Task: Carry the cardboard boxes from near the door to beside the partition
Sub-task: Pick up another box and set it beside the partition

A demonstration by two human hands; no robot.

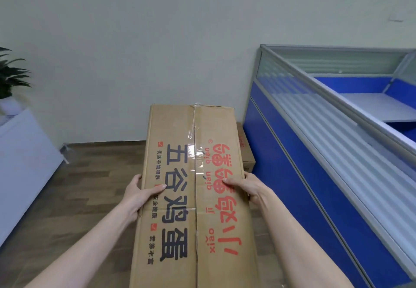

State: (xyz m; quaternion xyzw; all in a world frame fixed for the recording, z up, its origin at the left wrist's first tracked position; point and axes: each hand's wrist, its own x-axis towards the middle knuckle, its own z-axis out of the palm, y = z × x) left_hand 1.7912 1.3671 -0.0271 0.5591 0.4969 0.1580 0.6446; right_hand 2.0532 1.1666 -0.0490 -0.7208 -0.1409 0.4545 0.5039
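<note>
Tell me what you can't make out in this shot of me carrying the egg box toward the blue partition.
Head view only:
- Second cardboard box beside the partition: mostly hidden behind the carried box.
- Fingers of the left hand and right hand: wrapped around the box sides, only the thumbs show.
- Near end of the carried box: cut off by the bottom edge.
- Potted plant: cut off at the left edge, blurred.

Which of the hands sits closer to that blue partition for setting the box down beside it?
The right hand: it grips the box on the side facing the blue partition. The left hand holds the far side.
</note>
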